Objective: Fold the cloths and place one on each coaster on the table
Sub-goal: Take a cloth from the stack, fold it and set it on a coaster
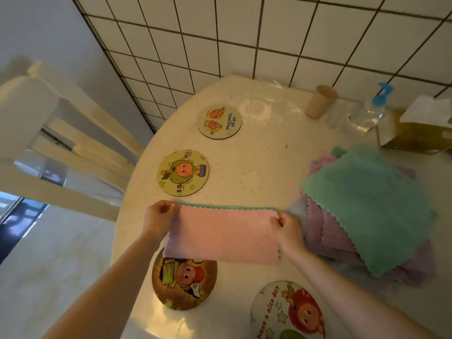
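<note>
White tiles back a cream table [256, 155] where a left hand [159, 216] and right hand [285, 227] each pinch a top corner of a pink cloth [222, 236]. It hangs stretched above the nearest cartoon coaster [184, 282], left of a stack of cloths [367, 206]; three more coasters lie around it.

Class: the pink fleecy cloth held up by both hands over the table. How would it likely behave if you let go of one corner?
The pink fleecy cloth would likely flop down, since it hangs limp below the left hand and right hand pinching its top corners. It probably weighs little: fingertip pinches hold it. Its fuzzy surface seems unlikely to slip.
</note>
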The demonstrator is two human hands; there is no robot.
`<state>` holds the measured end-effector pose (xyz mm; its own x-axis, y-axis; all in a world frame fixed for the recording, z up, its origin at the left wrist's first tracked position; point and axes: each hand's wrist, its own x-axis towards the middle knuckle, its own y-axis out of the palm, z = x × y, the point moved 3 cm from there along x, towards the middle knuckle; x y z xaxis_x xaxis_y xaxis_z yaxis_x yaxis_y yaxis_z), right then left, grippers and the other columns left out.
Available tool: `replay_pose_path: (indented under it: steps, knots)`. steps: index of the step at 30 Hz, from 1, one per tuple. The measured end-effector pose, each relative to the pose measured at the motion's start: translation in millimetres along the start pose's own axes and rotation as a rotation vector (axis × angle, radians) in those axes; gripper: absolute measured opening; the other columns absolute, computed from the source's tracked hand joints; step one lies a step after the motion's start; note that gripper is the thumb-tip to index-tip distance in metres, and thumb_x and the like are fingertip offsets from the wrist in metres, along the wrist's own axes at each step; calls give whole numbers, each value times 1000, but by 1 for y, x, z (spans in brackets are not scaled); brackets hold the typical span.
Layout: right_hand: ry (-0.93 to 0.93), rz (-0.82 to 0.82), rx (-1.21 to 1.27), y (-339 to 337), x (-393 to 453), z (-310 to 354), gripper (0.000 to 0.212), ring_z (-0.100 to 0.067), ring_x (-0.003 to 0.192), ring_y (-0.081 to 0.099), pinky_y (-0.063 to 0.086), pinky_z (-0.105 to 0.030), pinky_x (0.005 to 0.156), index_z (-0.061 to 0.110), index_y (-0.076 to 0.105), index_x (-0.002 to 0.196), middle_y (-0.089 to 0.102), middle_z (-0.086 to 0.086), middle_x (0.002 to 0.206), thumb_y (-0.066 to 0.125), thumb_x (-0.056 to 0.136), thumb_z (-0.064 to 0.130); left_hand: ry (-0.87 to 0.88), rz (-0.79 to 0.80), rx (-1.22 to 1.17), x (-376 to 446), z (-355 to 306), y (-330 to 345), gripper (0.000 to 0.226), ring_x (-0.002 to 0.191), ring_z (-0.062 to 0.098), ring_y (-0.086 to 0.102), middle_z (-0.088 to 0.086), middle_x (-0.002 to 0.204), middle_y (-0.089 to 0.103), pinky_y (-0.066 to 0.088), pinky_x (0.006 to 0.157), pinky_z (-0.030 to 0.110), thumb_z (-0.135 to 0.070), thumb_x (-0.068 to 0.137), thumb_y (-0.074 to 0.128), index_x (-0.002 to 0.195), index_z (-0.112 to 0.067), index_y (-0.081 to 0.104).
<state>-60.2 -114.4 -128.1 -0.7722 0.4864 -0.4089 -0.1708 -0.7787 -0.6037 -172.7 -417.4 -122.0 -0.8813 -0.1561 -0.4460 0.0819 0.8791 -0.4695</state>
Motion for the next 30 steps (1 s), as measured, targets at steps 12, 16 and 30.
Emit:
replay_pose_path:
  steps: [12,16,30]
  knots:
    - [70,-99,-137,5,9,2,21,-20,70,55,34,-25,61,5,62,87,59,-4,77,52,94,22,-9,17,190,30,6,7,13,67,22,53,3,71,64,46,65,35,-25,87,66,77,-17,66]
    - [135,-153,-37,5,9,4,15,-20,77,56,35,-24,65,7,59,88,61,-4,82,58,91,22,-12,-3,208,30,6,6,13,73,23,58,4,78,67,48,69,35,-27,87,66,83,-15,68]
    - [-509,-101,-526,21,-67,5,53,-30,132,39,41,-44,105,8,40,134,38,-14,144,59,85,5,942,357,700,-100,25,43,49,145,15,18,-8,155,28,18,118,35,-39,98,39,145,-27,36]
